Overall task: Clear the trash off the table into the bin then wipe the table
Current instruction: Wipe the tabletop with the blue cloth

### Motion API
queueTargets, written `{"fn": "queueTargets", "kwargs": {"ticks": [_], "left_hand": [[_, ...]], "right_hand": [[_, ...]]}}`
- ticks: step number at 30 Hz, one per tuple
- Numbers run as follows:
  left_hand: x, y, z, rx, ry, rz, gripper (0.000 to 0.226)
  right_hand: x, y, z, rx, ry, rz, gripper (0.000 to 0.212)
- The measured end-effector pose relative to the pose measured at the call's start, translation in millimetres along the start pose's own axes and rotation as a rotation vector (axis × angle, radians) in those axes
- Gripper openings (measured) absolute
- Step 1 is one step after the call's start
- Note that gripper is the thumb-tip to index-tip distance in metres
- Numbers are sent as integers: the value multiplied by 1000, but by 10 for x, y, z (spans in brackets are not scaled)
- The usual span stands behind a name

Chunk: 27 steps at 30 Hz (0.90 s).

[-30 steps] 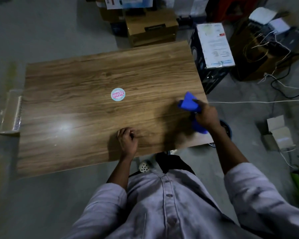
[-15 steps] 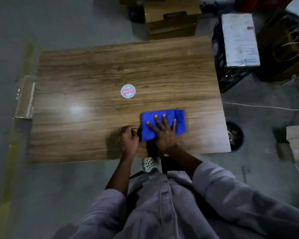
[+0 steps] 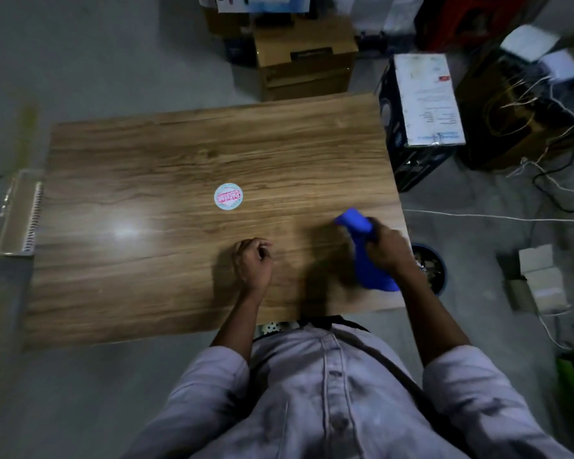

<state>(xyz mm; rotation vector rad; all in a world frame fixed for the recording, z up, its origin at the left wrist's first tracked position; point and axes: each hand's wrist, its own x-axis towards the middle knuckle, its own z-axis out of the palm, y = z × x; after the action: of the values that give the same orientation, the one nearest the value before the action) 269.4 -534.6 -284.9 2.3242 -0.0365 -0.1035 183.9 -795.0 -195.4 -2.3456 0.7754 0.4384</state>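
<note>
A wooden table (image 3: 153, 180) fills the middle of the view. My right hand (image 3: 390, 251) grips a bunched blue cloth (image 3: 367, 250) above the table's near right corner. The cloth hangs partly below the hand. My left hand (image 3: 253, 261) rests on the table near the front edge, its fingers curled with nothing visible in them. A round sticker (image 3: 228, 197) lies flat on the tabletop. A dark round bin (image 3: 431, 268) with trash inside stands on the floor just off the right edge.
Cardboard boxes (image 3: 307, 61) stand behind the table. A white-topped box (image 3: 424, 101) sits at the far right corner, with cables (image 3: 497, 218) across the floor. A metal tray (image 3: 19, 213) hangs off the left edge. Small boxes (image 3: 540, 276) lie at the right.
Half a second ago my right hand pressed the cloth flat near the front middle. Now it has swept right and holds the cloth bunched at the right edge. The left hand stayed put.
</note>
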Motion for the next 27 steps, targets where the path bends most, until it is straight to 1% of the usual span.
{"fn": "queueTargets", "kwargs": {"ticks": [1, 2, 3, 5, 7, 8, 9, 11, 13, 15, 16, 17, 18, 19, 20, 21, 23, 25, 27], "left_hand": [[0, 6, 23, 9, 5, 15, 27], [9, 5, 48, 16, 9, 30, 27], [19, -3, 75, 22, 13, 37, 28], [33, -17, 112, 33, 21, 37, 30], [58, -33, 142, 45, 25, 33, 31], [74, -40, 151, 48, 22, 24, 31], [82, -44, 156, 49, 20, 12, 30], [82, -37, 146, 55, 10, -10, 28], [88, -52, 143, 77, -21, -21, 25], [100, -69, 153, 89, -49, -42, 29], [114, -70, 164, 86, -46, -60, 31], [136, -70, 180, 72, -34, -81, 33], [154, -55, 193, 50, -19, -102, 34], [168, -32, 201, 19, -5, -126, 31], [182, 2, 203, -14, 9, -143, 26], [204, 22, 203, -44, 27, -142, 23], [280, 54, 215, -85, 41, -98, 23], [410, 69, 256, -67, 45, -44, 22], [587, 82, 328, -17, 53, 8, 24]], "right_hand": [[96, 111, -47, -56, 90, 73, 56], [204, 186, -56, -101, 140, 144, 55], [335, 229, -11, -131, 146, 213, 53], [624, 192, 188, -109, 92, 305, 48], [911, 10, 497, -83, 37, 425, 51], [1009, -165, 628, -94, 27, 447, 53], [1078, -363, 765, -116, 29, 422, 54], [1126, -784, 1022, -180, 7, 301, 57], [1087, -1150, 1264, -259, -60, 155, 54], [1032, -1382, 1399, -328, -137, -2, 55], [1014, -1469, 1374, -341, -194, -119, 57], [1021, -1510, 1317, -285, -268, -267, 59], [1023, -1525, 1200, -107, -339, -375, 58], [1048, -1501, 1087, 77, -379, -401, 53], [1084, -1438, 954, 221, -384, -360, 46], [1143, -1330, 829, 313, -348, -303, 41], [1200, -1102, 447, 343, -204, -183, 43], [1208, -860, 14, 250, 7, -78, 45], [1293, -508, -321, 95, 216, 37, 51]]}}
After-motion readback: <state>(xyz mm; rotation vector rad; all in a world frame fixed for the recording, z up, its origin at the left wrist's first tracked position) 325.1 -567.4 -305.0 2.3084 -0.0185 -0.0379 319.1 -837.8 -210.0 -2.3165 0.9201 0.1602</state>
